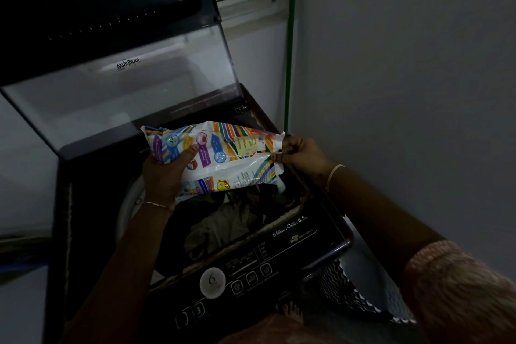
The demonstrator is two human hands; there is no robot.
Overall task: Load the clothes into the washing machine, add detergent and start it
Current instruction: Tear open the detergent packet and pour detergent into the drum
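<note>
Washing machine (83,204): a dark top-loader standing in a dim corner, which we record with its drum open.

Lid (120,84): clear panel in a dark frame, raised upright along the machine's far edge, with a brand name printed on it.

Control panel (251,268): a dark strip along the machine's near edge, carrying a round white dial, several buttons and a "6.5" mark near its right end.

Clothes (220,223): a dark and pale heap lying inside the drum, just behind the control panel. We cannot tell the single garments apart.

Detergent packet (223,153): a white pouch with coloured stripes and round badges. It is held on its side in the air above the far part of the drum opening, over the clothes, with its ragged open end towards the machine's right edge.

Patterned item (343,288): black-and-white zigzag, low beside the machine's near right corner. We cannot tell what it is.

Left hand (164,173): it grips the packet's left end from below, thumb laid across the printed face.

Right hand (301,153): fingers curled, pinching the packet's open end.

Bangles: one thin band on the left wrist (156,205), one on the right wrist (333,173).
</note>
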